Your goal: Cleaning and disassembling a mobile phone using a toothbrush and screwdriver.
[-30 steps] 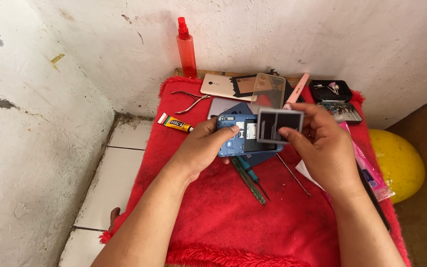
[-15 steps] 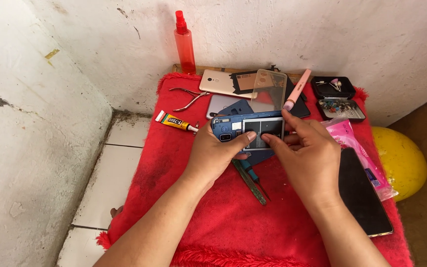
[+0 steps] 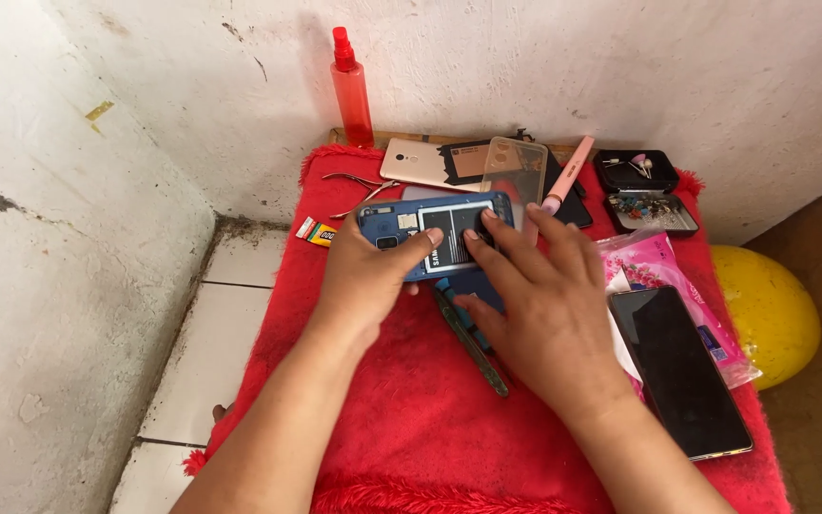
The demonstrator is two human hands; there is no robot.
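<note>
Half a second ago my hands sat a little nearer me over the blue phone; now both have slid farther up it, and the view has drawn closer. A second ago my right hand held a dark battery up in the air; now that battery lies in the open back of the blue phone, which rests on the red cloth over the desk.

My left hand grips the phone's left part, thumb laid across its back. My right hand lies flat with fingers spread, fingertips pressing down on the battery.

Far left by the wall, a small yellow and red glue tube lies at the cloth's edge. Behind it a red spray bottle stands upright against the wall. Farther right lie a gold phone, a clear phone case and a pink pen. An open black case of small parts sits far right. A pink packet lies under a black phone, beside a yellow ball.
</note>
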